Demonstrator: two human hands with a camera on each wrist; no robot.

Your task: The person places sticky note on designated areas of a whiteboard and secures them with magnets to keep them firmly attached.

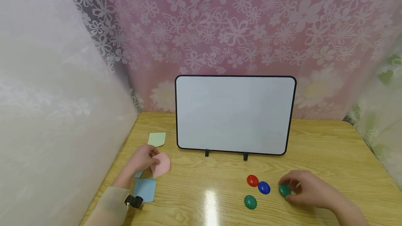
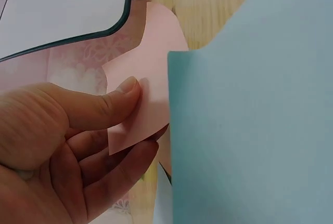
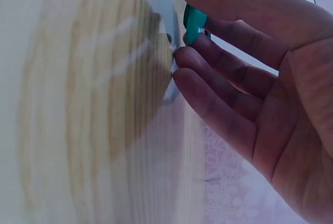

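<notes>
A wooden tabletop (image 1: 188, 191) carried a whiteboard (image 1: 235, 114) on small black feet. The left hand (image 1: 142, 158) reached forward on the left, the right hand (image 1: 309, 189) arched low on the right. The left grip was clamped on a pink note (image 1: 162, 165), which jutted past the thumb tip; the right grip pinched a green disc (image 1: 284, 190) at its fingertips.

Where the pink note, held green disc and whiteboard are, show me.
Pink note (image 1: 162, 165): head view, middle of its uncovered part.
Held green disc (image 1: 284, 190): head view, middle of its exposed face.
Whiteboard (image 1: 235, 115): head view, middle of its white face.
</notes>
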